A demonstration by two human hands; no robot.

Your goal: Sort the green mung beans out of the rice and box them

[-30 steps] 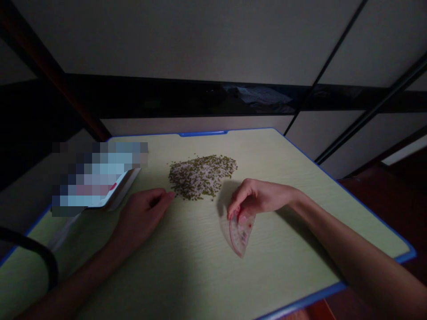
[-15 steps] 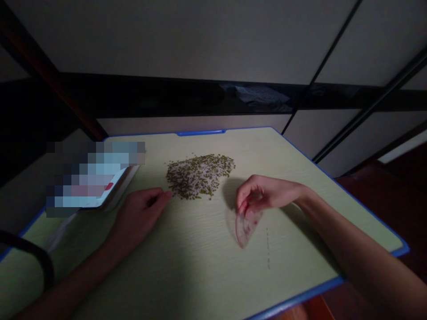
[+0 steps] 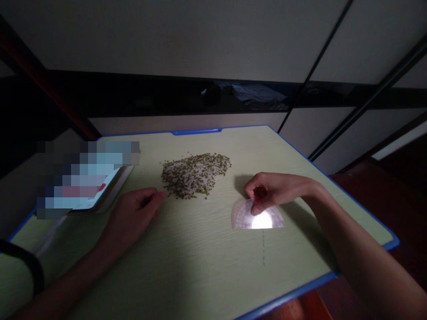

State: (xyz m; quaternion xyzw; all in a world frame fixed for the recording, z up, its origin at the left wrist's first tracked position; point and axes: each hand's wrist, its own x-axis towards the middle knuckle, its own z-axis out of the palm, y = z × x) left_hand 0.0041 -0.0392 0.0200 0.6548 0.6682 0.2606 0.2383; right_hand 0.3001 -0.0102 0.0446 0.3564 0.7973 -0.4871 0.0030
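Between the thumb and fingers of my right hand (image 3: 271, 189) is a clear half-round protractor (image 3: 240, 217), its straight edge facing me and a bright glare on its middle. Just below that edge a short line of small dark grains (image 3: 263, 250) runs toward me. A loose pile of green mung beans mixed with paler grains (image 3: 196, 175) is spread across the middle of the table. My left hand (image 3: 135, 211) rests at the pile's near left side, fingers curled and thumb pressed against them. Whatever may be in that pinch is hidden.
The pale green table (image 3: 207, 275) has a blue rim. On its left lies a flat device or package (image 3: 113, 178), mostly pixelated, and a dark curved cable or tube (image 3: 35, 262) is closer to me. Cabinet panels (image 3: 187, 40) stand behind the table.
My right hand has turned the protractor from steeply tilted to nearly flat, its straight edge now above the line of grains. My left hand stays beside the pile. The view has shifted slightly.
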